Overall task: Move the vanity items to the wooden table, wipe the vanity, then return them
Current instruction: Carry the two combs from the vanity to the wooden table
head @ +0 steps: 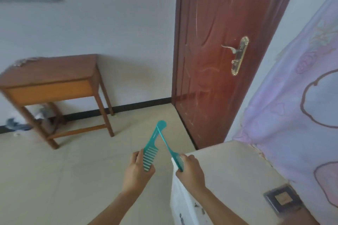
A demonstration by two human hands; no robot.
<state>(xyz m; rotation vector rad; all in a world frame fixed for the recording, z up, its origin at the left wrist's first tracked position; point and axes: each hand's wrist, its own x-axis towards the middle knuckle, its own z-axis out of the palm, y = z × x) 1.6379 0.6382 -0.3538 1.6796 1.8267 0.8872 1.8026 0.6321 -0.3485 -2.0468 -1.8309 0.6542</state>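
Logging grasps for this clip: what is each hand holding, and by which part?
The left hand holds a wide-tooth teal comb by its toothed end; the right hand holds a finer teal comb likewise, handles pointing away.

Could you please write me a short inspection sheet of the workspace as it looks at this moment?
Surface: wooden table by the wall, with small indistinct items at its back left corner.
Job's things: two teal combs, wide-toothed comb and fine-toothed comb, handles crossing.
Clutter: blurred fabric on the floor under the table.
Grippers: left hand holds the wide-toothed comb; right hand holds the fine-toothed comb.
Cables: nothing seen.
Surroundings: closed brown door, patterned curtain, white vanity.
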